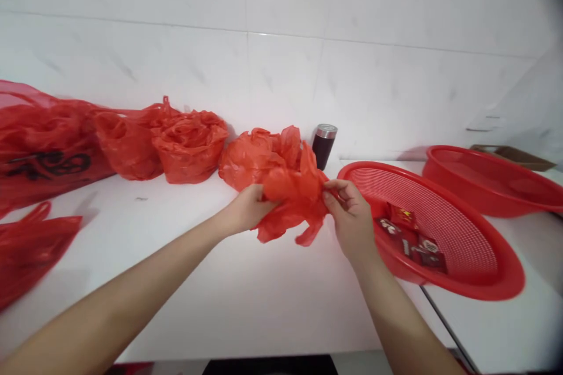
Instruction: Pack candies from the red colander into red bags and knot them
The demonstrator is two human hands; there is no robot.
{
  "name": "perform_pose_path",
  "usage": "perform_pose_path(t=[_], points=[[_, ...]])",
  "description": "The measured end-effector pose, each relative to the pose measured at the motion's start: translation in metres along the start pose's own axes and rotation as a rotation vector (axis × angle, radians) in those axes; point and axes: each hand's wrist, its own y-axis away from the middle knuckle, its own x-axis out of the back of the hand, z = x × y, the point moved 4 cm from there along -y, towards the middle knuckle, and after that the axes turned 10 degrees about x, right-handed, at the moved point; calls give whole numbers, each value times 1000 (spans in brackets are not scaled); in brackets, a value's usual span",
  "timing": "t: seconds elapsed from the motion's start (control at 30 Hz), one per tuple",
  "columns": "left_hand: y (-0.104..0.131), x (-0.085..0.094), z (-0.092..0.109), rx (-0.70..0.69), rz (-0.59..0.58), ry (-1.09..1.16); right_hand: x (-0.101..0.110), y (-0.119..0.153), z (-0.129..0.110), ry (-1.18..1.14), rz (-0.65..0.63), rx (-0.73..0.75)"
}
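A crumpled red plastic bag (292, 193) is stretched between my two hands above the white table. My left hand (250, 209) is closed on its left side, the fingers partly hidden by the film. On the other side, my right hand (350, 208) pinches the bag's edge between thumb and fingers. Loose flaps of the bag hang below. Right behind it lies another bunched red bag (248, 158), and the border between the two is hard to make out. To the right of my right hand stands a red mesh basket (466, 228) with several small dark-red packets (413, 237) inside.
Filled red bags (191, 149) line the wall at the left, beside a larger red bag with black lettering (57, 158). A flat red bag (37, 246) lies at the left edge. A dark can (324, 146) and a red basin (492, 178) stand at the back.
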Motion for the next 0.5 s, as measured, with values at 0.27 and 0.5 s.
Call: perform_pose_path(t=[0.27, 0.5], points=[[5, 39, -61, 302, 19, 538, 50, -10, -5, -161, 231, -158], [63, 0, -28, -291, 889, -101, 15, 5, 3, -331, 230, -307]])
